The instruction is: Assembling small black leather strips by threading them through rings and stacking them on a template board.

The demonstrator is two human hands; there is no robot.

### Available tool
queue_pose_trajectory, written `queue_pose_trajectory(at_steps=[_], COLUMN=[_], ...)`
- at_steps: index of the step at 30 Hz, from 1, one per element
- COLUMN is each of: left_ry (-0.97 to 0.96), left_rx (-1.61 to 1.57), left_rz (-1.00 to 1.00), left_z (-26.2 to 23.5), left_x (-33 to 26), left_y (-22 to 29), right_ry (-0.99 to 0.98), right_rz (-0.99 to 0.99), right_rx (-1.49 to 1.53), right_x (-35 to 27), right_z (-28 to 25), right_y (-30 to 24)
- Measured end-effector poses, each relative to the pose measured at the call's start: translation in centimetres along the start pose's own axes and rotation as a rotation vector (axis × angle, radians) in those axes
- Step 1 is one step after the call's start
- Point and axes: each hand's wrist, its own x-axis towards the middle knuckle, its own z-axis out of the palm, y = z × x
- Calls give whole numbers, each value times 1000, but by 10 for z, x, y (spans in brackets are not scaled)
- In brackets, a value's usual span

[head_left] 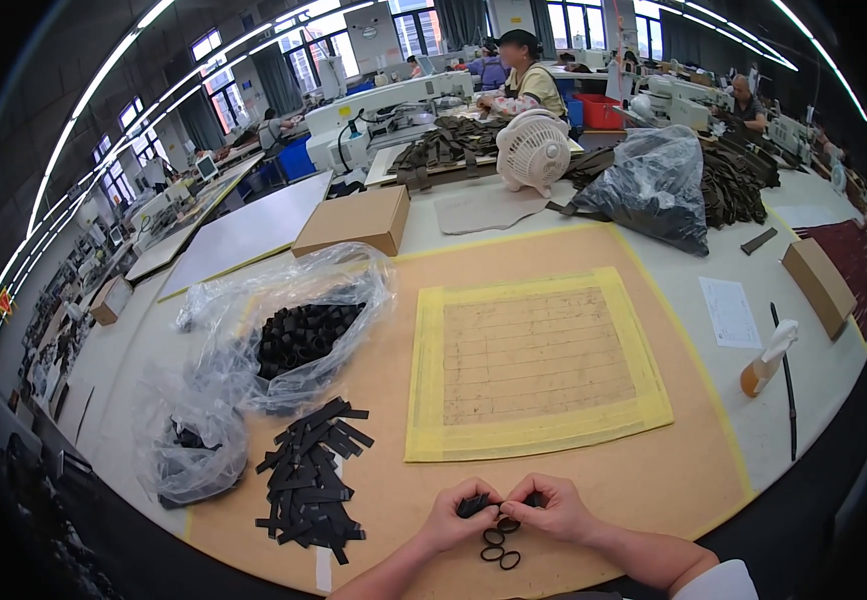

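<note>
At the near edge of the table my left hand point(453, 520) pinches a short black strap piece point(471, 506). My right hand point(557, 510) meets it at the fingertips, its thumb and fingers closed on a small black piece point(532, 499) partly hidden by them. Just below the fingers lie several black oval rings point(493, 537); the topmost is close under the right fingertips, and whether it is held I cannot tell. To the left spreads a loose pile of flat black strips point(313, 485).
Clear plastic bags point(353, 300) with black loops point(303, 335) stand left. A yellow-taped board point(538, 350) lies ahead. A cardboard box point(353, 220), white fan point(533, 152), grey bag point(653, 185), spray bottle point(768, 358) and thin dark rod point(788, 390) surround it. Co-workers sit beyond.
</note>
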Motion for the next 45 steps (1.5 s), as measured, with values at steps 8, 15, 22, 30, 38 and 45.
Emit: queue_pose_trajectory(at_steps=[8,15,22,30,38,45], left_ry=[-1,8,-13,-19,-29,17], left_rx=[-9,10,11,-25,-4,4], left_rz=[-14,1,-15,-25,-14,-13], left_z=[1,3,0,-4,-2,-3], left_x=[0,0,-1,2,0,-4], left_y=[-1,6,3,-3,-1,3], right_ry=[21,5,4,-10,-11,-3], right_rz=[16,-26,-18,22,20,49], right_rx=[-12,27,17,50,38,64], right_x=[-1,-2,-1,2,-2,1], right_z=[0,0,0,-2,-1,6], right_y=[0,-3,-1,-1,0,-5])
